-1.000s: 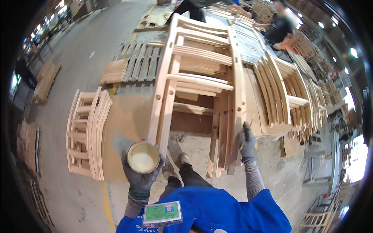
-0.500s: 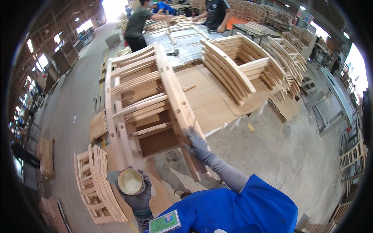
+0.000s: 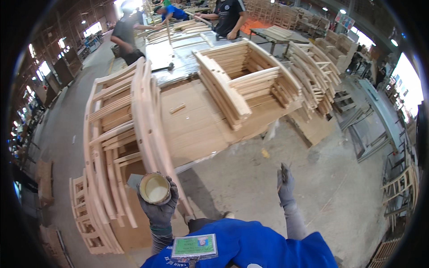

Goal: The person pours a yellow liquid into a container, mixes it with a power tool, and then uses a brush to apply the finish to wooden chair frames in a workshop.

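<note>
In my gloved left hand (image 3: 161, 215) sits a round tub (image 3: 154, 189) with pale cream stuff inside, tilted so its mouth shows. A flat grey piece (image 3: 134, 181) sticks out beside the tub; whether it belongs to it I cannot tell. My gloved right hand (image 3: 286, 187) is raised over the floor at the right, apart from the wood. Its fingers are closed around a thin dark thing too small to name. Left of centre, nearest my left hand, lies a stack of slatted wooden frames (image 3: 149, 120) with long curved rails.
A cardboard-covered table (image 3: 192, 134) bears a small wood piece (image 3: 177, 108) and another stack of curved frames (image 3: 268, 76). A hammer (image 3: 167, 67) lies farther back. Two co-workers (image 3: 127, 38) (image 3: 229, 20) stand at the far end. More frames (image 3: 87, 214) lean at lower left.
My right hand has let go of the wooden frame and swung right, over the floor. My left hand still holds the tub. The view has shifted, and the stack appears farther left.
</note>
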`<state>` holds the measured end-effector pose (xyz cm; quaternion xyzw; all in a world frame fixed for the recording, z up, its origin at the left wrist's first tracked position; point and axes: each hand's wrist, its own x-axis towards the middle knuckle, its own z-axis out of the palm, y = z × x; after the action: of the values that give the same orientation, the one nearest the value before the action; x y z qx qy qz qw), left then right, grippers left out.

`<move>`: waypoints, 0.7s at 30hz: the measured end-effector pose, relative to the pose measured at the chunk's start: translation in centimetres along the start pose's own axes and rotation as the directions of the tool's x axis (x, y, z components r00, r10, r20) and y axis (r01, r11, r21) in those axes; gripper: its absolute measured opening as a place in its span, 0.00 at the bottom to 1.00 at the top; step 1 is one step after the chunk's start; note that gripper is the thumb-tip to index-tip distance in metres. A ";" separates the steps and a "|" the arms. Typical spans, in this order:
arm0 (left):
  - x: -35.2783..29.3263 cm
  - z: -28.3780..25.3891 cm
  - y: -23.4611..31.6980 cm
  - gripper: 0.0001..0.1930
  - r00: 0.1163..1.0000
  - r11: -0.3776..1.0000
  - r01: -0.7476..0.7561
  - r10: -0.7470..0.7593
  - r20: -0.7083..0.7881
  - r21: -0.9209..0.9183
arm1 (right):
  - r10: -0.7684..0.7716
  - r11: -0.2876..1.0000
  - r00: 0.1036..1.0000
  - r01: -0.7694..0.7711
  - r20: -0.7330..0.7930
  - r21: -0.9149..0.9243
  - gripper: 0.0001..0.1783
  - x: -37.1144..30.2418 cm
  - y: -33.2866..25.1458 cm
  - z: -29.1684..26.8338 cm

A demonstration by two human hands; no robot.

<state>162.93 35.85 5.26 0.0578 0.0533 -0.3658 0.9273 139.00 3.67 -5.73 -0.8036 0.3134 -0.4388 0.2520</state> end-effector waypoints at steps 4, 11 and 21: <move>4.4 1.9 -5.4 0.34 0.991 0.991 0.134 -0.134 0.021 -0.013 | 0.189 0.982 0.957 -0.180 -0.218 0.061 0.20 -0.7 2.2 -7.0; 13.8 3.7 -12.3 0.33 0.970 0.967 0.227 -0.235 0.058 0.115 | 0.387 0.922 0.843 -0.347 -0.374 0.172 0.22 2.3 5.0 -9.5; 30.8 6.6 -19.2 0.29 0.969 0.962 0.227 -0.238 0.062 0.148 | 0.141 0.974 0.922 -0.195 -0.361 -0.119 0.10 19.3 10.2 -5.3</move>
<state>172.55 0.23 6.07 0.1016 -0.0028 -0.4772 0.8729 139.63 -17.92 0.48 -0.6997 0.4535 -0.5262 0.1669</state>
